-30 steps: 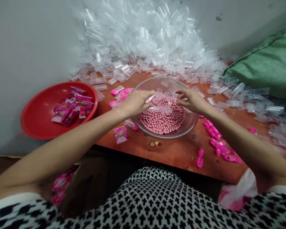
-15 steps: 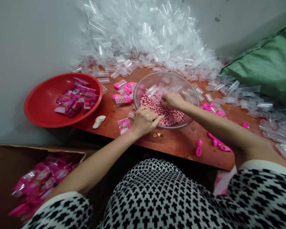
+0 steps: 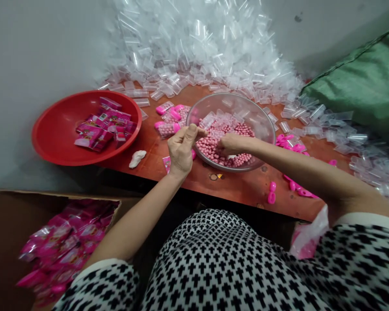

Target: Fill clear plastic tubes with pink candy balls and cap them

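A translucent grey bowl (image 3: 263, 123) holds many pink beads (image 3: 208, 148) and several clear plastic tubes (image 3: 208, 120). My right hand (image 3: 231, 144) is closed and low among the beads; its fingertips are hidden. Something small and pale shows beneath it. My left hand (image 3: 180, 151) is raised at the bowl's near left rim, thumb up and fingers curled in. A bit of bright pink shows beside its palm, but what the hand holds is hidden. Left of the bowl lie bead-filled tubes with pink caps (image 3: 168, 128). A pink printed card (image 3: 166, 164) is partly covered by my left hand.
A red basin (image 3: 53, 149) with pink packets stands at left, a white crumpled lump (image 3: 137, 159) near it. Below is a cardboard box (image 3: 6, 242) of pink packs. Clear tubes (image 3: 194, 39) are heaped behind. Pink caps (image 3: 271, 192) and a green sack (image 3: 366, 77) are at right.
My left hand has turned thumb-up and moved slightly left and up, off the bowl's near edge. My right hand has shifted lower into the beads. The view has moved a little.
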Demonstrator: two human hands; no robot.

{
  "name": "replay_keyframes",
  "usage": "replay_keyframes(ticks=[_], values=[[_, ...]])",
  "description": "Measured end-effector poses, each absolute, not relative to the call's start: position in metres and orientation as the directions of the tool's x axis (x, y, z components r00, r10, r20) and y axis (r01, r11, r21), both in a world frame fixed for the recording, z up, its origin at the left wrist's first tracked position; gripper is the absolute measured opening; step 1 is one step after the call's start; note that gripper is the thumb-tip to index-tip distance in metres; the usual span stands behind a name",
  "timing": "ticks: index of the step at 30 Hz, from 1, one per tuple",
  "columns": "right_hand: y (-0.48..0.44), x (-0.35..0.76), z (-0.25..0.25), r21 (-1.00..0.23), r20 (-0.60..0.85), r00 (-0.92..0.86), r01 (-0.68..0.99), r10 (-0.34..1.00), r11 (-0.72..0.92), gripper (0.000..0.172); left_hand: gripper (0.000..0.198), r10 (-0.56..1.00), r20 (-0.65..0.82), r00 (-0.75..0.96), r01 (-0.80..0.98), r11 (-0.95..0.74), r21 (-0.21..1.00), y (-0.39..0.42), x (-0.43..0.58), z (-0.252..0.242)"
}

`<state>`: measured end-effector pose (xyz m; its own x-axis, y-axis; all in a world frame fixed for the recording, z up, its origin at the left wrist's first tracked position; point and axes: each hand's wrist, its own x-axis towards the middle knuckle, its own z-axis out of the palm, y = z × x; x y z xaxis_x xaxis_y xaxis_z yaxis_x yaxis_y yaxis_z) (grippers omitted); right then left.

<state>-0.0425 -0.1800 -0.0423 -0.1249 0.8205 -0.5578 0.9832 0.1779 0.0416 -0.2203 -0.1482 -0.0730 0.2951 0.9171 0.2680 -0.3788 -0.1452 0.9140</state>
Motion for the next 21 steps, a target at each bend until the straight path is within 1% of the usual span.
replay_keyframes(ticks=[2,4,5,6,7,9,10,12,14,15,17,19,21], values=[[-0.168,-0.056,-0.049,-0.109,-0.481,-0.166,0.986,0.861,0.129,0.021,0.04,0.915,0.288,0.281,-0.374,-0.172,0.911,-0.143,-0.225,-0.071],[-0.162,-0.056,-0.053,-0.348,-0.402,-0.157,0.938,0.902,0.008,0.014,0.035,0.901,0.303,0.309,-0.316,-0.203,0.927,-0.14,-0.232,-0.07],[-0.163,-0.052,-0.055,-0.483,-0.36,-0.141,0.874,0.922,-0.055,0.01,0.033,0.893,0.306,0.331,-0.278,-0.218,0.936,-0.138,-0.235,-0.069],[-0.165,-0.046,-0.057,-0.609,-0.32,-0.118,0.785,0.94,-0.109,0.01,0.031,0.882,0.312,0.353,-0.235,-0.239,0.942,-0.137,-0.237,-0.069],[-0.168,-0.039,-0.058,-0.715,-0.288,-0.09,0.682,0.953,-0.151,0.013,0.029,0.87,0.319,0.376,-0.183,-0.268,0.946,-0.136,-0.238,-0.069],[-0.178,-0.026,-0.059,-0.858,-0.26,-0.047,0.468,0.964,-0.209,0.02,0.029,0.843,0.327,0.427,-0.062,-0.334,0.941,-0.134,-0.238,-0.068],[-0.183,-0.021,-0.057,-0.902,-0.257,-0.042,0.368,0.966,-0.224,0.024,0.033,0.831,0.321,0.455,-0.002,-0.359,0.933,-0.134,-0.236,-0.068],[-0.193,-0.018,-0.052,-0.953,-0.236,-0.05,0.206,0.971,-0.221,0.03,0.042,0.808,0.278,0.519,0.085,-0.373,0.924,-0.133,-0.229,-0.065],[-0.201,-0.018,-0.044,-0.975,-0.192,-0.046,0.125,0.98,-0.185,0.036,0.047,0.778,0.224,0.587,0.11,-0.351,0.93,-0.133,-0.221,-0.061],[-0.204,-0.019,-0.04,-0.98,-0.173,-0.041,0.111,0.984,-0.168,0.038,0.045,0.754,0.201,0.625,0.1,-0.333,0.938,-0.134,-0.217,-0.059],[-0.209,-0.02,-0.033,-0.986,-0.138,-0.035,0.104,0.99,-0.134,0.041,0.035,0.706,0.159,0.69,0.038,-0.254,0.966,-0.135,-0.21,-0.056],[-0.213,-0.018,-0.028,-0.989,-0.096,-0.038,0.115,0.995,-0.091,0.044,0.027,0.678,0.109,0.727,-0.041,-0.116,0.992,-0.136,-0.205,-0.054],[-0.217,-0.014,-0.026,-0.99,-0.055,-0.036,0.134,0.998,-0.05,0.047,0.028,0.667,0.053,0.743,-0.093,0.024,0.995,-0.137,-0.202,-0.053]])
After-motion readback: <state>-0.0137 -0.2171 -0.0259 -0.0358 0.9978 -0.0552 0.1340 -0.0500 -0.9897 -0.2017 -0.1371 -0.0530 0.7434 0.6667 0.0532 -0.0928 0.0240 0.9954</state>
